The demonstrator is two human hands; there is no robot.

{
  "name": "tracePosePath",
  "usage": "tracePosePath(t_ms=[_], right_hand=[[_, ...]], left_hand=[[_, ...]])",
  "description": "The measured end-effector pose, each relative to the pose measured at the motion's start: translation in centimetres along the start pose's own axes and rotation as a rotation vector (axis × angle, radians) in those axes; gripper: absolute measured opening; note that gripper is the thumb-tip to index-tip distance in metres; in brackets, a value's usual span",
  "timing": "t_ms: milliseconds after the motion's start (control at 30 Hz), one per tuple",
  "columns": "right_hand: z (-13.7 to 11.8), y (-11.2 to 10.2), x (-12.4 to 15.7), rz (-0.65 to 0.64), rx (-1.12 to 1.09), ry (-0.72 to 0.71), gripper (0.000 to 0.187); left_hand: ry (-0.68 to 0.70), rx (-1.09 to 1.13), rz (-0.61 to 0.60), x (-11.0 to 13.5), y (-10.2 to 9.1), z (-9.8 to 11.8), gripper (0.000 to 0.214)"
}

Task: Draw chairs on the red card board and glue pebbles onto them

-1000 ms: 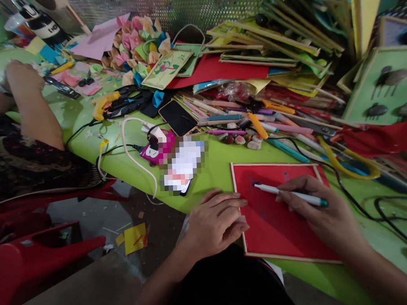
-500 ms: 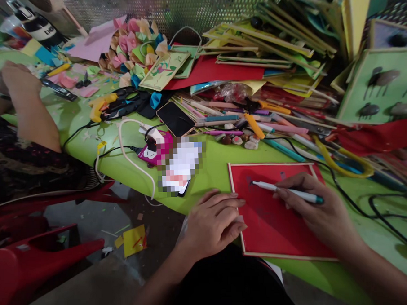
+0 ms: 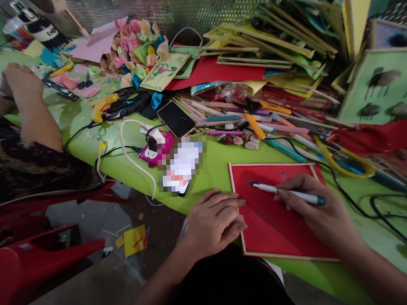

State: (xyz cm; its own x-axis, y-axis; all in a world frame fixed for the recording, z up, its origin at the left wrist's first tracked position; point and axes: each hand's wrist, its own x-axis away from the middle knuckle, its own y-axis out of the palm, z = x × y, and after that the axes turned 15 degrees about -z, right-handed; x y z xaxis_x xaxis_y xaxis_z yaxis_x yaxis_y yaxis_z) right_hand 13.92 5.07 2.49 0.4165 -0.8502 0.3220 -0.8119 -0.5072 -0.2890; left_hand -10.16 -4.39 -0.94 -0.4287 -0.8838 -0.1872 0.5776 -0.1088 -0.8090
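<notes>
A red board (image 3: 277, 225) with a pale wooden edging lies on the green table in front of me. My right hand (image 3: 313, 201) grips a white marker pen (image 3: 298, 194) with a teal end. The pen's tip meets a small dark mark (image 3: 253, 184) near the board's upper left. Faint dark marks also show elsewhere on the red surface. My left hand (image 3: 218, 221) lies with its fingers stretched over the board's left edge, holding nothing. Part of the board's right side is hidden under my right hand.
A phone with a blurred screen (image 3: 182, 167) lies left of the board, beside a pink power strip (image 3: 166, 145). Behind are pebbles (image 3: 252, 145), a black phone (image 3: 177, 119), many pens and stacked framed pictures (image 3: 262, 42). A black cable (image 3: 347, 200) runs at right. Another person's arm (image 3: 32, 97) rests at left.
Almost nothing differs. The pen and my right hand have shifted very slightly, with the tip still at the dark mark. My left hand stays on the board's edge.
</notes>
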Motion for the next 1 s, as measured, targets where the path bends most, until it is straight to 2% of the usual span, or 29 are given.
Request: tracePosePath(t_ms=[200,333,1000], right_hand=[[0.29,0.00,-0.06,0.016,-0.008,0.016,0.034],[0.57,-0.11,-0.12,0.004,0.005,0.001,0.034],[-0.10,0.05,-0.08,-0.001,-0.015,-0.013,0.037]], left_hand=[[0.013,0.026,0.029,-0.04,0.13,-0.06,0.008],[0.004,-0.004,0.006,-0.01,0.12,-0.06,0.011],[0.009,0.024,0.020,-0.03,0.10,-0.06,0.012]])
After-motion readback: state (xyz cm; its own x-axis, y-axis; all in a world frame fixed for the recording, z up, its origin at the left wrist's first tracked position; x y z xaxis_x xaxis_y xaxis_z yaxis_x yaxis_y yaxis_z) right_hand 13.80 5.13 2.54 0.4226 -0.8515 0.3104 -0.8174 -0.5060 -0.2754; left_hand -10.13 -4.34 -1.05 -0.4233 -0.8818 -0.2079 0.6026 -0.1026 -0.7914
